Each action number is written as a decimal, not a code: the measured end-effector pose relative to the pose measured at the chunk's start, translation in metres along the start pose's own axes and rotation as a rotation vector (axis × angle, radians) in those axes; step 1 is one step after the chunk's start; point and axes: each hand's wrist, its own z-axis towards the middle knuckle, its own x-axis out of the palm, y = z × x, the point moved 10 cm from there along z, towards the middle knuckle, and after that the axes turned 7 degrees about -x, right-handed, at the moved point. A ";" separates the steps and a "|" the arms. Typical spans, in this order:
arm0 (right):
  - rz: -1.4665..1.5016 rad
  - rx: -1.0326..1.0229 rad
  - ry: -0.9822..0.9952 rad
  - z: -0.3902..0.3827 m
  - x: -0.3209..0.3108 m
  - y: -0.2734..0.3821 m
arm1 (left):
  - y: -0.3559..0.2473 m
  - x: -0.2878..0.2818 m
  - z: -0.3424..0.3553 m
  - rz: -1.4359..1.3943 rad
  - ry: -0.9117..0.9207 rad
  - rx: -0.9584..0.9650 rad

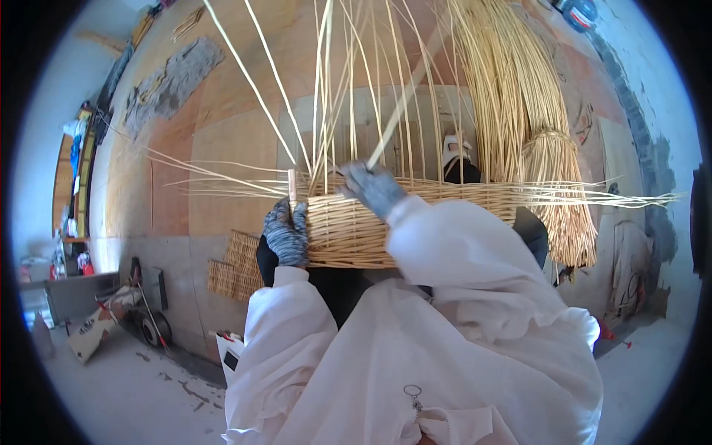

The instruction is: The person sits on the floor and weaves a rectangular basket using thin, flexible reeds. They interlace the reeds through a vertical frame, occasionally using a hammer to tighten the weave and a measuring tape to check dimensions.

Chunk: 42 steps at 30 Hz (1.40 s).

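A tan woven wicker basket side (pixel 341 226) lies across my lap, with many long upright rods (pixel 322 89) rising from its top edge and loose rod ends jutting out at both sides. My left hand (pixel 285 231), in a mottled grey glove, grips the basket's left end beside a short upright wooden stick (pixel 292 185). My right hand (pixel 371 189), also gloved and slightly blurred, is closed at the top edge around a thicker pale rod (pixel 400 107) that slants up to the right. The underside of the basket and part of the fingertips are hidden.
A large bundle of willow rods (pixel 519 89) lies at the right. A woven panel (pixel 231 274) rests at the lower left, near wheeled equipment (pixel 152 326). A cluttered shelf (pixel 74 185) stands along the left wall; a blue water jug (pixel 577 16) sits at the top right.
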 end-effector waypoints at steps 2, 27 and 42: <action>-0.432 -0.203 0.248 -0.028 -0.009 0.014 | -0.022 -0.007 0.019 0.138 0.156 0.027; -1.317 -0.572 0.054 -0.062 0.097 0.115 | -0.068 0.168 0.038 0.478 1.054 0.222; -0.369 -0.338 -0.636 -0.127 -0.154 0.204 | -0.226 0.089 -0.018 0.628 0.652 0.350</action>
